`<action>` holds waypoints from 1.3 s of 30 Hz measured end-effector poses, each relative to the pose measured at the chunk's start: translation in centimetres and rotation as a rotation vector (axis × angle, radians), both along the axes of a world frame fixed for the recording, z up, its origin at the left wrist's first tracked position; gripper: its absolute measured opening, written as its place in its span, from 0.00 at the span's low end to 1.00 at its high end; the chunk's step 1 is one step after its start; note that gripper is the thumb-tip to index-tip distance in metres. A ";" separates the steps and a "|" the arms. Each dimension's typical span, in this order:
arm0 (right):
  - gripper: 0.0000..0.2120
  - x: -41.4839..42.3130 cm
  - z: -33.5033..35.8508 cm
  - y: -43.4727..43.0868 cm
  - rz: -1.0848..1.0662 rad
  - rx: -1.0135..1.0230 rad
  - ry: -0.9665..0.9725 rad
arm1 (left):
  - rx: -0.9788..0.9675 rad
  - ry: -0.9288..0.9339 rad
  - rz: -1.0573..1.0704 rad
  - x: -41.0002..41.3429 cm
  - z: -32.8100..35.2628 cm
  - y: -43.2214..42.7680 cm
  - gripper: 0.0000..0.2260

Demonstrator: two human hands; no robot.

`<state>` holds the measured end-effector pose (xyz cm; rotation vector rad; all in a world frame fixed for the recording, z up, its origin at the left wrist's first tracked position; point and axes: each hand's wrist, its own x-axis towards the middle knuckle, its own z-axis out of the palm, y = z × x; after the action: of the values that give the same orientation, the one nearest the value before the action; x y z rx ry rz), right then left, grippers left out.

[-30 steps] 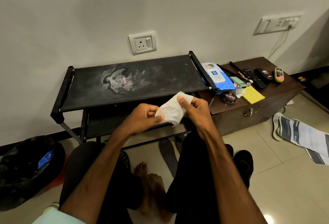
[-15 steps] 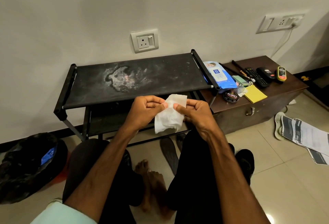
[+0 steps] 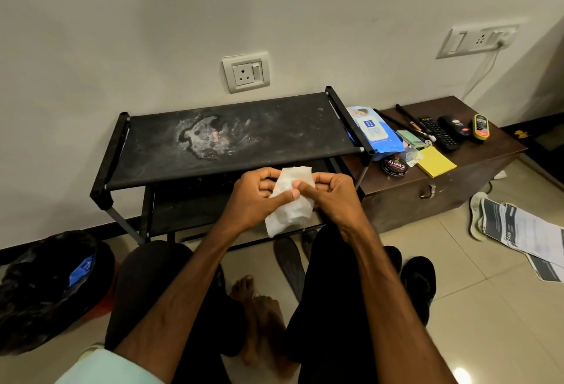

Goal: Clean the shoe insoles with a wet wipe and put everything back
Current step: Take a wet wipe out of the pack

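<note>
In front of me stood a black shoe rack against the wall, its top shelf stained with a pale dusty patch near the middle. Just beside its right end sat a low wooden chest: the blue wipes pack lay at the chest's left edge, touching the rack's post, with a polish tin and a yellow pad near the front edge and a remote toward the back. A black bin bag slumped on the floor to my left, and papers lay on the tiles to my right. A dark insole lay on the floor between my knees, partly hidden by my right leg. My left hand and right hand blocked the rack's lower shelf. Both pinched the wet wipe between thumb and curled fingers, thumbs meeting on its front; it hung white, crumpled and half unfolded before the rack's front edge
</note>
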<state>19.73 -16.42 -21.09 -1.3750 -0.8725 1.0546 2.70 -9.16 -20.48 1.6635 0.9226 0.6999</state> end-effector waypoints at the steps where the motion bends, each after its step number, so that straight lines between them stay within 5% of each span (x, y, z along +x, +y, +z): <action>1: 0.12 0.0 0.0 0.0 0.005 -0.004 -0.005 | 0.024 0.011 0.011 0.1 -0.2 0.1 0.16; 5: 0.12 0.4 -0.2 0.1 -0.038 -0.037 0.002 | 0.105 0.042 0.118 -0.1 -0.6 0.9 0.06; 16: 0.11 0.1 -0.2 -0.1 -0.117 -0.035 -0.037 | 0.119 -0.033 0.100 0.0 0.2 -0.1 0.10; 21: 0.11 -0.1 -0.1 -0.1 -0.075 -0.058 0.028 | 0.227 -0.020 0.173 0.6 -0.2 -0.2 0.03; 31: 0.08 0.5 0.8 -0.6 -0.080 -0.098 0.118 | -0.218 -0.219 0.334 0.4 -0.4 0.3 0.07; 35: 0.07 0.8 1.1 -0.7 -0.082 -0.089 0.133 | -0.399 -0.212 0.198 0.5 0.1 0.2 0.15; 39: 0.07 0.8 1.5 -0.7 -0.060 -0.096 0.163 | -0.343 -0.208 0.139 1.0 0.3 0.1 0.14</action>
<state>20.56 -17.09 -19.57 -1.3653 -0.6643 1.1570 3.65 -9.05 -20.22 1.2105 0.9543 0.7454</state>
